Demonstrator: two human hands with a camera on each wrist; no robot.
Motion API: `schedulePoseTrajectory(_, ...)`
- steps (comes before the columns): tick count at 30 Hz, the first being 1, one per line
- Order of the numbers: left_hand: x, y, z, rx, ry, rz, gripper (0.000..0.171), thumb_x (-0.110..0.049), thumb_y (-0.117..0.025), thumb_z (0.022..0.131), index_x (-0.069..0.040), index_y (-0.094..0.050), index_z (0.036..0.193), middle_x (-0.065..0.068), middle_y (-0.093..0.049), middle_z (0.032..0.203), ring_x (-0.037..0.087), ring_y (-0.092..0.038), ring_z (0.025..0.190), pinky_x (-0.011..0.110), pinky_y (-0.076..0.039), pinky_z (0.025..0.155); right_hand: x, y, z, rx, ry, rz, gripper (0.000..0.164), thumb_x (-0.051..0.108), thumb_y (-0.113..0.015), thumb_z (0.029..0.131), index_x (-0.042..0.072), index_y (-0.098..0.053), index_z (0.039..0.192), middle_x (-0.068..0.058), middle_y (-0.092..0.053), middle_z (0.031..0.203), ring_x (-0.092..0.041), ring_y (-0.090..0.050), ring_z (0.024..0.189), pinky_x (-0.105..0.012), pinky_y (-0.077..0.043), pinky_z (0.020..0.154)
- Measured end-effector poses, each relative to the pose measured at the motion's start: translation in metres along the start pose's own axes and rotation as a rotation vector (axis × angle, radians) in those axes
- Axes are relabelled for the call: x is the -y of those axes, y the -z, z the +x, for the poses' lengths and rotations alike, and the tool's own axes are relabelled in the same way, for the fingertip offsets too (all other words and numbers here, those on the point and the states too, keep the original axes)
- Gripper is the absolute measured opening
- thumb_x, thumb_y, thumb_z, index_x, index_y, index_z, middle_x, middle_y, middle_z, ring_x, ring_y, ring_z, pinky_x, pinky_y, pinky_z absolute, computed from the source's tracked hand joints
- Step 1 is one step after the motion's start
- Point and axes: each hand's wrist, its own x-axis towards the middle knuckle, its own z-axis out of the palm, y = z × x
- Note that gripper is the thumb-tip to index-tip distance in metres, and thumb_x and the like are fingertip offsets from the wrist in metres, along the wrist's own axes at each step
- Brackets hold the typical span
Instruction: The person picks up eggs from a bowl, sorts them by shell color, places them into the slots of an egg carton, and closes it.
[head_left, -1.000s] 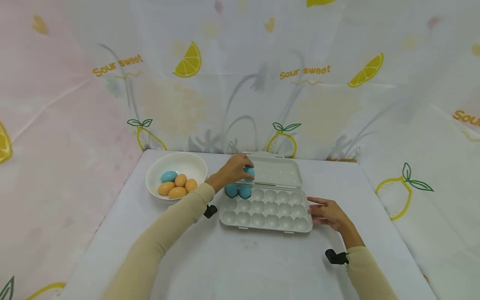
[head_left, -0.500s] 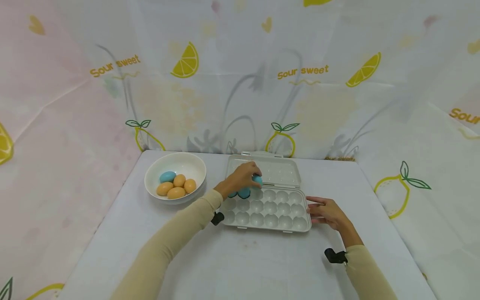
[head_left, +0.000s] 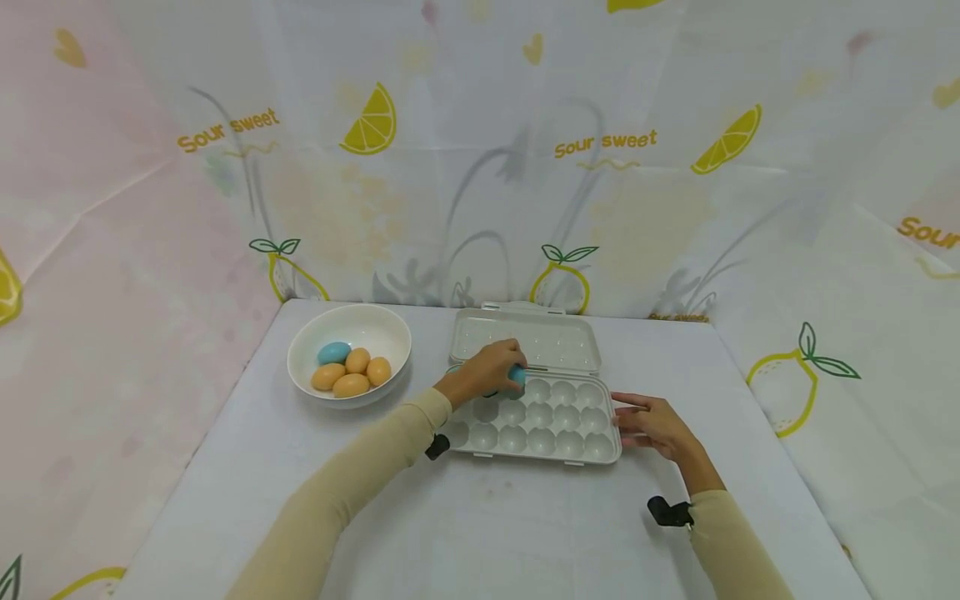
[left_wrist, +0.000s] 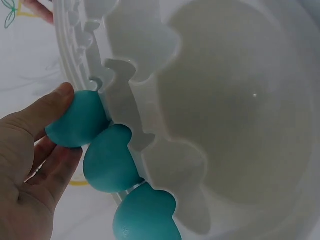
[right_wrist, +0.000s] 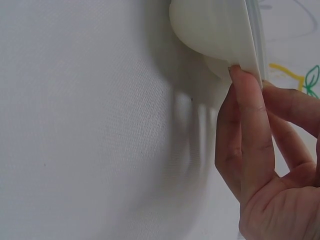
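My left hand (head_left: 487,369) holds a blue egg (head_left: 517,377) at the third cup of the back row of a pale egg tray (head_left: 555,415). In the left wrist view, thumb and fingers are on either side of that egg (left_wrist: 79,122), at the cup. Beside it sit two more blue eggs, a nearer one (left_wrist: 111,161) and a farther one (left_wrist: 147,215), both largely hidden by my hand in the head view. My right hand (head_left: 656,429) pinches the tray's right rim (right_wrist: 254,45) between its fingertips.
The tray's hinged lid (head_left: 558,343) lies back behind it. To the left stands a white bowl (head_left: 390,327) with one blue egg (head_left: 333,352) and several tan eggs (head_left: 351,385). White cloth (head_left: 525,533) covers the table; printed cloth walls surround it.
My left hand has moved right and down with the blue egg, from above the hinge to the back row's third cup. The right hand stays at the tray's rim.
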Motion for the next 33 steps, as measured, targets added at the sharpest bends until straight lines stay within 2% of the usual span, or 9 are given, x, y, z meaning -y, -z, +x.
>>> schedulePoseTrajectory(4, 0.002, -0.004, -0.001, 0.018, -0.003, 0.053, 0.036, -0.021, -0.084, 0.078, -0.006, -0.071, 0.108, 0.003, -0.057, 0.104, 0.016, -0.058, 0.098, 0.023, -0.051, 0.084, 0.0, 0.0, 0.0, 0.007, 0.004, 0.005, 0.062, 0.005, -0.066, 0.091, -0.001, -0.04, 0.146, -0.028, -0.051, 0.135, -0.022, -0.068, 0.095, -0.039, -0.058, 0.076)
schedulePoseTrajectory(14, 0.001, -0.008, -0.003, 0.046, -0.006, 0.069, 0.038, -0.02, -0.084, 0.077, -0.004, -0.07, 0.109, 0.004, -0.057, 0.103, 0.017, -0.058, 0.098, 0.024, -0.05, 0.085, 0.0, -0.001, 0.001, 0.004, 0.005, 0.015, 0.062, 0.005, -0.066, 0.09, -0.001, -0.041, 0.146, -0.026, -0.055, 0.13, -0.022, -0.068, 0.094, -0.039, -0.058, 0.074)
schedulePoseTrajectory(19, 0.001, -0.011, -0.006, 0.047, -0.028, 0.091, 0.037, -0.019, -0.084, 0.078, -0.004, -0.07, 0.109, 0.004, -0.058, 0.103, 0.017, -0.059, 0.097, 0.024, -0.05, 0.085, 0.001, -0.002, 0.0, 0.002, 0.005, 0.011, 0.062, 0.005, -0.066, 0.09, -0.001, -0.04, 0.146, -0.025, -0.055, 0.13, -0.022, -0.068, 0.094, -0.039, -0.058, 0.074)
schedulePoseTrajectory(22, 0.001, -0.012, -0.006, 0.043, -0.018, 0.122, 0.037, -0.022, -0.084, 0.078, -0.006, -0.071, 0.109, 0.003, -0.059, 0.104, 0.016, -0.058, 0.098, 0.023, -0.05, 0.085, 0.0, -0.002, -0.001, 0.0, 0.003, 0.011, 0.061, 0.005, -0.066, 0.09, -0.002, -0.041, 0.146, -0.027, -0.054, 0.132, -0.022, -0.068, 0.094, -0.039, -0.058, 0.075)
schedulePoseTrajectory(28, 0.0, -0.004, -0.006, -0.005, -0.015, 0.168, 0.036, -0.024, -0.086, 0.076, -0.009, -0.073, 0.106, 0.002, -0.06, 0.102, 0.017, -0.059, 0.097, 0.026, -0.051, 0.083, -0.001, 0.0, 0.0, -0.004, 0.002, 0.009, 0.06, 0.005, -0.066, 0.09, -0.001, -0.042, 0.145, -0.026, -0.054, 0.132, -0.021, -0.068, 0.093, -0.038, -0.058, 0.075)
schedulePoseTrajectory(33, 0.004, 0.009, -0.01, -0.054, -0.049, 0.168, 0.026, -0.016, -0.084, 0.077, -0.009, -0.074, 0.101, 0.002, -0.061, 0.098, 0.016, -0.06, 0.092, 0.024, -0.051, 0.08, -0.001, 0.0, 0.001, -0.012, 0.0, 0.009, 0.06, 0.005, -0.067, 0.089, -0.001, -0.044, 0.144, -0.024, -0.056, 0.129, -0.02, -0.068, 0.091, -0.038, -0.058, 0.075)
